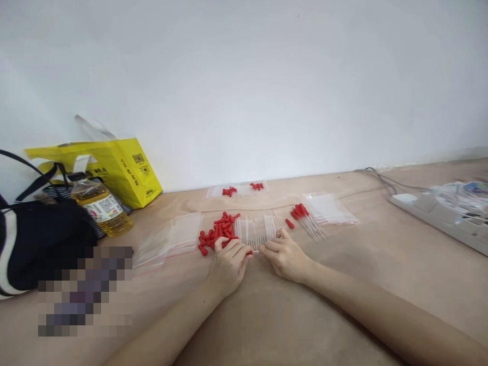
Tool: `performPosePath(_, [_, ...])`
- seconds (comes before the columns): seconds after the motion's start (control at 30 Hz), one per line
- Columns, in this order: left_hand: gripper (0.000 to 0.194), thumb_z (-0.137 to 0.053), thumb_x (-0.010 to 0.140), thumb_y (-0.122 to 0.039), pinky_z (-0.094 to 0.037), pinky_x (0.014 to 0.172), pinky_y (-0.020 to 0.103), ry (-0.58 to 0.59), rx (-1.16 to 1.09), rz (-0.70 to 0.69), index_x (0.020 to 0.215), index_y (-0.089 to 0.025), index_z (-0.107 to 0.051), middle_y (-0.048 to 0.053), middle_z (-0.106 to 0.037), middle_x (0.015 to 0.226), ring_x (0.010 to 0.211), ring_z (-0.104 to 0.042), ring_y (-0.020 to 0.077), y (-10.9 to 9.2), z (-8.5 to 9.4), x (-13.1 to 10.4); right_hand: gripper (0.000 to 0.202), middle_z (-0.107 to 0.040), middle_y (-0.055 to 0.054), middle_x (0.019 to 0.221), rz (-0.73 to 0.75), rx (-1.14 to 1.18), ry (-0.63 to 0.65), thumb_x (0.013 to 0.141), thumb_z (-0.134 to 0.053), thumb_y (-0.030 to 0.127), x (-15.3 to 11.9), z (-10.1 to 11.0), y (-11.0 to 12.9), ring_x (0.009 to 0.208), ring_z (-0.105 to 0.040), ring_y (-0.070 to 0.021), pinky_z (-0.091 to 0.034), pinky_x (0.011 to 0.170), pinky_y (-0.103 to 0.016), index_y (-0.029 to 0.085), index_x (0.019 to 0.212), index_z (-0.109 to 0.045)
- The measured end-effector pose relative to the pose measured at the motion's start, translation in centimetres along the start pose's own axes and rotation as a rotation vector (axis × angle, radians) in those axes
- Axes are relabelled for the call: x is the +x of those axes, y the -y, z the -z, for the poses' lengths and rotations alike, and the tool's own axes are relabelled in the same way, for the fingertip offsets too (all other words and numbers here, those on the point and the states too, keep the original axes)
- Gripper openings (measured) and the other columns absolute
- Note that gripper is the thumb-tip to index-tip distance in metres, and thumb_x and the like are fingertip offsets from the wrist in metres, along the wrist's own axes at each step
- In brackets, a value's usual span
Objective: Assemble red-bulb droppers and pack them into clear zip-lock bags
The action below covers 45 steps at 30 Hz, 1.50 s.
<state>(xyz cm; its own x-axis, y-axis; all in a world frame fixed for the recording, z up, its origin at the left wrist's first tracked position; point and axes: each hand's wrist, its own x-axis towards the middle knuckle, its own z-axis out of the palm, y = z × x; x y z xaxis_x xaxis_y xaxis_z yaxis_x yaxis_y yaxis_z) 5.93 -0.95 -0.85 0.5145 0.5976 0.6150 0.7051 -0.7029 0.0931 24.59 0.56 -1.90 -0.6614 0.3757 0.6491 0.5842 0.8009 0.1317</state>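
My left hand (231, 262) is closed, with the end of a red rubber bulb showing at its fingertips. Facing it, my right hand (284, 256) pinches a thin clear dropper tube (256, 251) whose end points at that bulb; whether the two parts are joined is too small to tell. Beyond the hands lies a row of clear tubes (253, 231). A heap of red rubber bulbs (224, 226) borders it on the left. To the right rest several droppers with red bulbs fitted (307, 218), beside one loose bulb (290, 223).
Clear zip bags lie at left (186, 231) and right (330, 208); another bag with red bulbs and tubes (242, 190) is by the wall. An oil bottle (102, 208), yellow bag (141, 173) and black bag (49, 239) stand left. A white power strip (438, 218) with cables sits right.
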Motion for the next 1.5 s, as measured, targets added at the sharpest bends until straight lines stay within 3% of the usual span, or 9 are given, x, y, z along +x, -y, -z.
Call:
performPosePath(0.43, [0.019, -0.039, 0.085, -0.019, -0.023, 0.083, 0.038, -0.017, 0.018, -0.029, 0.076, -0.018, -0.056, 0.0, -0.064, 0.069, 0.074, -0.055, 0.0156, -0.2, -0.1, 0.4, 0.022, -0.05, 0.0, 0.057, 0.012, 0.016, -0.006, 0.079, -0.037, 0.007, 0.1, -0.4, -0.1, 0.052, -0.037, -0.0099, -0.02, 0.062, -0.028, 0.013, 0.071, -0.057])
performPosePath(0.6, [0.013, -0.047, 0.083, -0.026, -0.017, 0.092, 0.042, -0.051, 0.061, 0.005, 0.084, -0.022, -0.059, -0.001, -0.067, 0.077, 0.084, -0.056, 0.0175, 0.3, 0.1, 0.6, 0.019, -0.052, 0.0, 0.06, -0.004, -0.021, -0.013, 0.083, -0.04, 0.012, -0.1, -0.4, -0.7, 0.056, -0.041, -0.0111, -0.024, 0.066, -0.028, 0.014, 0.086, -0.058])
performPosePath(0.77, [0.013, -0.051, 0.081, -0.033, -0.012, 0.096, 0.046, -0.11, 0.082, 0.014, 0.083, -0.025, -0.061, -0.002, -0.068, 0.08, 0.086, -0.056, 0.0193, 0.6, 0.5, 0.6, 0.016, -0.055, -0.001, 0.064, -0.038, -0.062, -0.099, 0.084, -0.044, 0.02, -0.4, 0.3, -1.4, 0.066, -0.045, -0.0127, -0.029, 0.078, -0.03, 0.016, 0.083, -0.06])
performPosePath(0.9, [0.012, -0.052, 0.081, -0.031, -0.013, 0.096, 0.046, -0.138, 0.059, 0.028, 0.088, -0.025, -0.061, -0.003, -0.068, 0.073, 0.079, -0.057, 0.0172, 0.6, 0.3, 0.3, 0.014, -0.057, 0.001, 0.061, -0.057, -0.112, -0.202, 0.083, -0.047, 0.019, -0.5, 0.7, -1.5, 0.071, -0.048, -0.0126, -0.023, 0.091, -0.038, 0.018, 0.079, -0.061])
performPosePath(1.13, [0.013, -0.049, 0.082, -0.028, -0.011, 0.097, 0.046, -0.168, -0.007, 0.01, 0.08, -0.024, -0.061, -0.003, -0.067, 0.069, 0.076, -0.058, 0.0162, -0.1, 0.4, 0.5, 0.011, -0.059, 0.004, 0.059, -0.05, -0.097, -0.293, 0.081, -0.048, 0.017, -0.5, 0.4, -0.7, 0.076, -0.051, -0.012, -0.018, 0.095, -0.043, 0.02, 0.081, -0.059])
performPosePath(1.5, [0.012, -0.05, 0.081, -0.023, -0.012, 0.097, 0.046, -0.082, -0.05, 0.035, 0.075, -0.022, -0.06, -0.003, -0.066, 0.067, 0.074, -0.057, 0.015, -0.8, 0.6, 0.7, 0.017, -0.059, 0.003, 0.06, -0.084, -0.051, -0.189, 0.084, -0.043, 0.016, -0.8, 0.3, -0.1, 0.077, -0.053, -0.0113, -0.015, 0.093, -0.042, 0.02, 0.08, -0.059])
